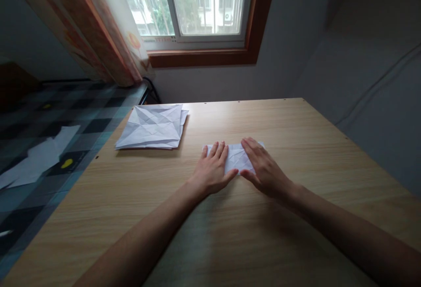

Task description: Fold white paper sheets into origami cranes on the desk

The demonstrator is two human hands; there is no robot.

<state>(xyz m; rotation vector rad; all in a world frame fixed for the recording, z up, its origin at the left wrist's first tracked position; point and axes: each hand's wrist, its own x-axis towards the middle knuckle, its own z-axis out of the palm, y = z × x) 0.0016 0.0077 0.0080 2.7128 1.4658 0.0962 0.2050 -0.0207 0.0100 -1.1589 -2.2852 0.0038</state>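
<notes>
A small folded sheet of white paper [237,159] lies flat on the wooden table [210,243], with crease lines across its face. On its left part rests my left hand [212,168], palm down with the fingers spread. My right hand [263,164] lies over the right part, fingers stretched out and close together, the thumb apart. The two thumbs point at each other near the paper's front edge. Both hands cover the paper's ends, so only its middle and a little of its far corners show.
A stack of creased white paper sheets [151,124] lies at the table's far left. Beyond the left edge is a bed with a checked cover [98,124], bearing loose white papers [39,159]. A window [204,6] and a curtain [108,28] are behind the table.
</notes>
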